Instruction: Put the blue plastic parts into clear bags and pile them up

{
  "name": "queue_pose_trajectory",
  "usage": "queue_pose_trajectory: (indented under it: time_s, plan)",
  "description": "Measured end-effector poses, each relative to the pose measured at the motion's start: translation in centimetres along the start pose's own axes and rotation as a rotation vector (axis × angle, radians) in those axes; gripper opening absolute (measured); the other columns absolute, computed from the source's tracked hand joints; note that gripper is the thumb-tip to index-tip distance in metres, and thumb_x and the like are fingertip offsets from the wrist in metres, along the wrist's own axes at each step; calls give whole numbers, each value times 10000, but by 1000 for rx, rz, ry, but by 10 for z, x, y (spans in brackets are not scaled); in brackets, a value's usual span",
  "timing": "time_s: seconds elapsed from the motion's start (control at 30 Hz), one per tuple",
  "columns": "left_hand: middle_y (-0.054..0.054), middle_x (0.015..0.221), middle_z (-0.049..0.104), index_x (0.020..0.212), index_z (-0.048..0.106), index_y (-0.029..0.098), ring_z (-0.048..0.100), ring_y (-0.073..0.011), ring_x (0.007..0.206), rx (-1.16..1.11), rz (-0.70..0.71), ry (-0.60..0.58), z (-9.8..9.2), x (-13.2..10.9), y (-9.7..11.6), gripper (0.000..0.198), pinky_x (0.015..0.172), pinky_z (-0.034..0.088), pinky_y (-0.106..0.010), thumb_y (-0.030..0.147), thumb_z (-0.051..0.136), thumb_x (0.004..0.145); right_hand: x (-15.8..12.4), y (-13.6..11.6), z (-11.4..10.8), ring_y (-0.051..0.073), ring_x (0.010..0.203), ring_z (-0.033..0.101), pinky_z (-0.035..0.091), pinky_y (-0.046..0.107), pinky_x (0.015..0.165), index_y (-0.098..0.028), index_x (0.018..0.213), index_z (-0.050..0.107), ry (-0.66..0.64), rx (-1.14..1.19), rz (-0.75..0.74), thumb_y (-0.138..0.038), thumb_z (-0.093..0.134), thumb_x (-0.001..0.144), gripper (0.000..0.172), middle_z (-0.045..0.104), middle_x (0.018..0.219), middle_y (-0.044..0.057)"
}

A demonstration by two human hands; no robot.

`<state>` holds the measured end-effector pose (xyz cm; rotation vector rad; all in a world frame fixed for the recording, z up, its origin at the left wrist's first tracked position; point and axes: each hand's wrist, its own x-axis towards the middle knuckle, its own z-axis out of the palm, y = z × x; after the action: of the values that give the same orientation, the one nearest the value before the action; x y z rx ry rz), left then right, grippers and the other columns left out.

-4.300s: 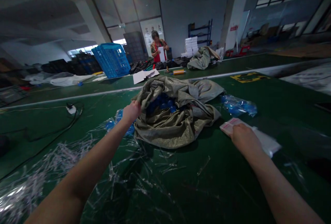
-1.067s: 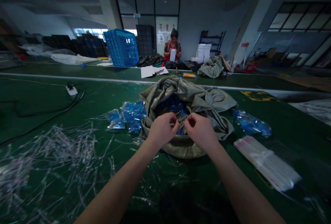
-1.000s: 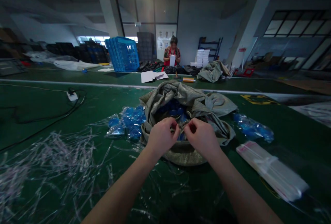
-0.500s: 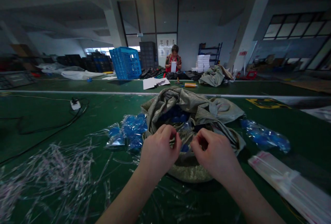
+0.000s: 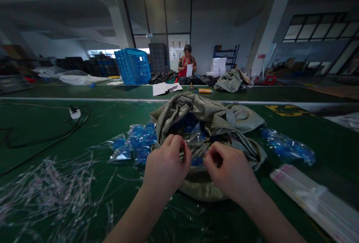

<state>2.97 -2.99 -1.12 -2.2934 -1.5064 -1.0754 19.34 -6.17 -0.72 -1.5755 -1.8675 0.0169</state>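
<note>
Over the mouth of a grey-green woven sack, my left hand and my right hand face each other, thumbs pressed to fingers. A clear plastic bag stretches between them, each hand pinching one side of it; its edges at the fingertips are hard to make out. Round blue pieces show inside the sack. Left of the sack lie filled clear bags of blue pieces, and another filled bag rests on its right.
Thin clear plastic strips are heaped at the left. A bundle of flat clear bags lies at the right. Behind are a power socket with cable, a blue crate, an orange tube and a co-worker holding white paper.
Both hands have shifted slightly left in view, still pinching. The clear bag stands up more between them. The co-worker has moved the white paper a little.
</note>
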Motion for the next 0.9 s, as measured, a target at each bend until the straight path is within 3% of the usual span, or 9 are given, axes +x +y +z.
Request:
queue_pose_trajectory:
  time_s: [0.2, 0.3, 0.4, 0.47, 0.6, 0.67, 0.77, 0.9]
  plan:
    - [-54, 890, 625, 879, 553, 195, 610, -169, 683, 160, -118, -111, 11, 4, -4, 180, 541, 372, -258, 291, 403, 905, 10, 16, 18, 110, 552, 463, 322, 238, 543, -196, 655, 482, -212, 273, -118, -325, 508, 871, 253, 504, 592, -33]
    - [-60, 926, 621, 915, 556, 189, 623, -180, 698, 203, -155, -157, 14, 6, -8, 191, 554, 378, -262, 291, 395, 911, 15, 36, 39, 121, 577, 496, 363, 234, 552, -186, 723, 541, -272, 380, -50, -371, 369, 942, 334, 531, 618, -18]
    - [-61, 940, 619, 924, 552, 191, 633, -196, 700, 226, -163, -176, 16, 8, -13, 189, 549, 383, -271, 293, 394, 913, 18, 58, 66, 171, 762, 587, 431, 275, 715, -134, 938, 631, -274, 150, -38, -261, 513, 854, 193, 650, 885, 79]
    - [-66, 946, 617, 938, 547, 190, 638, -202, 708, 225, -166, -188, 18, 8, -15, 184, 557, 393, -275, 286, 393, 912, 17, 70, 82, 237, 965, 583, 420, 322, 864, -86, 1089, 619, -382, -33, -100, -194, 587, 775, 334, 634, 1061, 161]
    - [-74, 962, 615, 964, 540, 190, 646, -210, 723, 219, -180, -195, 19, 8, -16, 180, 575, 414, -279, 273, 388, 912, 14, 81, 98, 258, 1005, 564, 414, 351, 908, -96, 1096, 629, -493, -157, -119, -214, 614, 745, 370, 606, 1062, 170]
    - [-76, 969, 616, 979, 537, 190, 651, -216, 728, 222, -186, -203, 19, 8, -16, 185, 582, 426, -285, 274, 387, 913, 14, 82, 95, 240, 957, 565, 429, 338, 871, -112, 999, 644, -465, -124, -117, -222, 657, 706, 313, 600, 1016, 146]
    - [-86, 987, 615, 1002, 537, 186, 659, -220, 752, 232, -192, -231, 21, 8, -17, 197, 608, 447, -290, 272, 380, 920, 18, 75, 80, 205, 807, 568, 449, 325, 754, -141, 874, 609, -321, 22, -30, -263, 702, 673, 253, 609, 874, 84]
    - [-84, 982, 619, 1004, 530, 187, 669, -230, 768, 249, -176, -265, 27, 5, -14, 187, 604, 457, -288, 279, 389, 922, 20, 44, 51, 155, 659, 559, 454, 285, 616, -204, 850, 525, -84, 602, 146, -429, 685, 707, 311, 593, 763, -1]
